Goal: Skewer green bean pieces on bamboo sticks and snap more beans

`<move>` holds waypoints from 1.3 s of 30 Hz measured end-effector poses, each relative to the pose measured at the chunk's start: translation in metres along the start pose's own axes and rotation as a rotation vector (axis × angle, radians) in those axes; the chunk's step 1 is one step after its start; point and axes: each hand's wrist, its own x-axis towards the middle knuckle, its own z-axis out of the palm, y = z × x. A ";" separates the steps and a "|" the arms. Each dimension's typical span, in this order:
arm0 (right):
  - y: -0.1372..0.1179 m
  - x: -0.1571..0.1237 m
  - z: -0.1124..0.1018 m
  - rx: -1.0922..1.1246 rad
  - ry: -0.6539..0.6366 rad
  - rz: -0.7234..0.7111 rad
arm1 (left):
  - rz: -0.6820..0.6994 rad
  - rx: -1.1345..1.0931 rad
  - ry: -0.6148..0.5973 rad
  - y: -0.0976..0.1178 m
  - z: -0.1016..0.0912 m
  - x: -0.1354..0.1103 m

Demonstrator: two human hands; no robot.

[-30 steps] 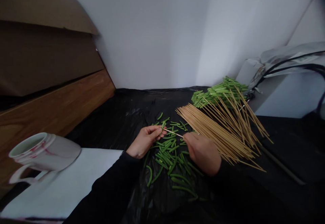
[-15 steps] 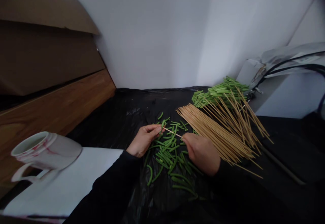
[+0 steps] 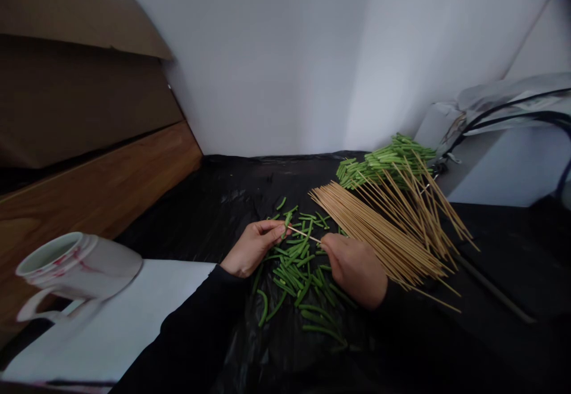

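One thin bamboo skewer (image 3: pixel 304 234) lies almost level between the two hands, above the scattered beans, and does not touch the sheet as far as can be seen. Its right end sits in the R hand (image 3: pixel 355 276), which is nearly closed: thumb and fingers curl around the skewer and the knuckles face up, w/ the wrist going into a black sleeve (image 3: pixel 392 310). Its left end reaches the L hand (image 3: pixel 252 249), also almost closed, palm turned down and to the right. The fingertips (image 3: pixel 275 228) come together just at the skewer's tip, beside a small piece of green bean (image 3: pixel 285 226). From this view one cannot tell if they pinch the skewer, the bean, or both.

Under the hands, many cut green beans (image 3: pixel 298 281) lie loose on a black plastic sheet (image 3: pixel 214 203). Just right of the R hand is a big bundle of bamboo skewers (image 3: pixel 379 230), fanned out, and behind it a heap of cut green beans (image 3: pixel 383 165), partly under the skewers. Far left, a white mug w/ red marks (image 3: pixel 75 266) stands near the edge of a white board (image 3: pixel 120 322), well apart from the hands. Behind it are a wooden panel (image 3: pixel 89 203) and cardboard (image 3: pixel 75 84).
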 end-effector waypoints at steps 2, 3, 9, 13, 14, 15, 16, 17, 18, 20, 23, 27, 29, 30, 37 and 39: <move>0.000 0.000 0.000 0.002 0.025 -0.011 | 0.003 0.021 -0.002 0.000 0.000 0.000; 0.000 0.000 -0.001 0.007 0.037 -0.014 | 0.004 0.032 -0.002 0.000 0.000 -0.001; -0.001 0.000 -0.003 0.047 0.000 0.000 | 0.010 0.050 -0.009 0.002 0.002 -0.001; -0.001 0.000 -0.003 0.040 -0.038 0.004 | 0.007 0.062 -0.016 0.001 0.002 -0.002; -0.001 0.001 -0.003 0.040 -0.030 0.004 | 0.006 0.067 -0.019 0.001 0.002 -0.002; -0.001 0.001 -0.003 0.041 -0.017 0.003 | 0.006 0.071 -0.023 0.001 0.001 -0.002; -0.002 0.001 -0.003 0.043 -0.004 0.001 | 0.008 0.075 -0.027 0.001 0.001 -0.002; -0.002 0.001 -0.003 0.046 0.007 -0.001 | 0.011 0.082 -0.033 0.001 0.001 -0.002; -0.002 0.001 -0.003 0.050 0.013 -0.003 | 0.013 0.090 -0.037 0.001 0.002 -0.003; -0.002 0.001 -0.003 0.056 0.011 0.000 | 0.013 0.108 -0.043 0.002 0.002 -0.003; -0.003 0.000 -0.003 0.060 -0.032 0.011 | 0.018 0.119 -0.044 0.002 0.002 -0.003; -0.002 0.000 -0.001 0.041 -0.048 0.002 | 0.030 0.135 -0.053 0.002 0.003 -0.004; -0.001 0.000 0.000 0.024 -0.014 -0.004 | 0.029 0.143 -0.055 0.001 0.003 -0.004; -0.002 0.000 0.000 0.017 0.003 -0.005 | 0.029 0.147 -0.058 0.001 0.004 -0.004; -0.004 0.000 -0.001 0.083 -0.039 0.014 | 0.038 0.187 -0.079 0.000 0.004 -0.004; -0.004 0.000 -0.001 0.109 -0.075 0.018 | 0.039 0.194 -0.088 0.000 0.004 -0.004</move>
